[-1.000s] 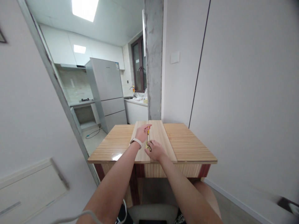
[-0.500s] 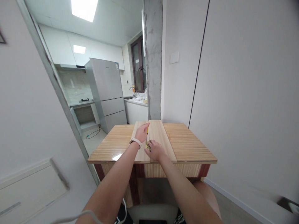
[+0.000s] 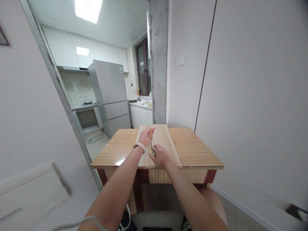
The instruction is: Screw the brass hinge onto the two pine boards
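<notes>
Two pale wooden boards (image 3: 166, 139) lie side by side along the middle of a striped wooden table (image 3: 194, 150). A small brass hinge (image 3: 153, 151) sits on the seam between them. My left hand (image 3: 145, 138), with a white band on its wrist, is closed round a yellow-handled screwdriver (image 3: 151, 136) that stands upright over the hinge. My right hand (image 3: 160, 155) rests on the right board with curled fingers pinching the hinge's near end.
A grey concrete pillar (image 3: 158, 64) rises behind the table. White wall panels run along the right. Through a doorway on the left are a grey fridge (image 3: 110, 96), a counter with a sink (image 3: 141, 104) and white cupboards. A chair seat (image 3: 157, 219) is below me.
My left hand's fingers, stretched out along the screwdriver half a second ago, have closed round it again. The right hand and the boards have not moved.
</notes>
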Motion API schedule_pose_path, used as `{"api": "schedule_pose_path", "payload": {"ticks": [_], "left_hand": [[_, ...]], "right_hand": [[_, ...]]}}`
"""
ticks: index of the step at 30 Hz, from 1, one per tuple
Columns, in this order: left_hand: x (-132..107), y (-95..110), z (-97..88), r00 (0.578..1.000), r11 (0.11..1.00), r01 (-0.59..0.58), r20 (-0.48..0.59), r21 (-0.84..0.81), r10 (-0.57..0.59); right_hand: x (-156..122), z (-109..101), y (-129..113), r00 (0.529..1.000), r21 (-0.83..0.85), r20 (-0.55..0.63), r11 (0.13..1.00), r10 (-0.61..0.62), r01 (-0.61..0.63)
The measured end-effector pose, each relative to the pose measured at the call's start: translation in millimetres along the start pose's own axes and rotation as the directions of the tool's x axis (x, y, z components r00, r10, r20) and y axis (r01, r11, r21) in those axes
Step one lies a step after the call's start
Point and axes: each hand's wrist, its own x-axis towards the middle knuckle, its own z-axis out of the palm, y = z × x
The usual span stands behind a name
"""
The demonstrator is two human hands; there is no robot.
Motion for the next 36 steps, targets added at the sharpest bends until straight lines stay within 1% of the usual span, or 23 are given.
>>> {"api": "schedule_pose_path", "payload": {"ticks": [5,9,13,18,24,32,34,36], "left_hand": [[-1.2,1.3,-0.9,1.0,1.0,0.003,-0.026,0.005,-0.002],[-3.1,2.2,1.2,0.999,0.999,-0.042,-0.011,0.004,0.042],[-5.0,4.8,3.1,0.997,0.997,-0.074,-0.029,0.012,0.075],[-5.6,3.1,2.4,0.998,0.999,-0.051,-0.026,0.005,0.052],[-5.5,-1.8,1.0,0.997,0.999,-0.029,-0.067,0.025,0.03],[-5.8,0.7,1.5,0.998,1.0,0.013,-0.067,-0.004,-0.014],[-6.0,0.6,1.6,0.998,1.0,0.001,-0.065,0.004,-0.001],[-6.0,0.4,1.9,0.997,0.999,-0.038,-0.064,0.015,0.038]], "right_hand": [[0.2,0.9,0.6,1.0,-0.01,-0.013,1.0,-0.001,0.001],[1.2,2.5,1.7,1.0,-0.02,-0.003,1.0,0.003,-0.003],[1.7,2.4,1.5,1.0,-0.018,0.015,1.0,0.01,-0.009],[1.2,1.2,0.5,1.0,-0.012,0.016,1.0,0.01,-0.01],[0.6,1.6,1.4,1.0,-0.01,-0.007,1.0,0.001,-0.001],[1.4,2.3,1.8,1.0,-0.008,-0.017,1.0,0.003,-0.003],[1.2,2.1,1.6,1.0,-0.012,-0.021,1.0,0.0,-0.001],[1.0,1.8,1.4,1.0,-0.016,-0.019,1.0,-0.002,0.002]]}}
